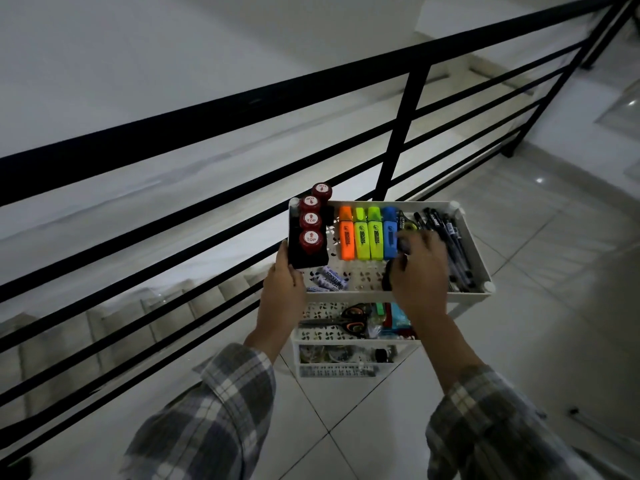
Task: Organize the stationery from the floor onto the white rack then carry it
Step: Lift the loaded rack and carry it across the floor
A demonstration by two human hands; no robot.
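Glossy tile floor (346,427); perforated white rack (374,203), left hand (282,289) apparently gripping corner.

Dim, cool light, small glints on the floor tiles (539,180), railing (242,105) bowed by wide-angle distortion, right hand (419,271) motion-blurred.

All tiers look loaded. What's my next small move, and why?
Probably let go of the dark item under your right hand, beside the blue highlighter, and shift that hand to the white rack's right rim. Only the left hand grips the rack, by the stamp holder, so a lift now would likely tip it.
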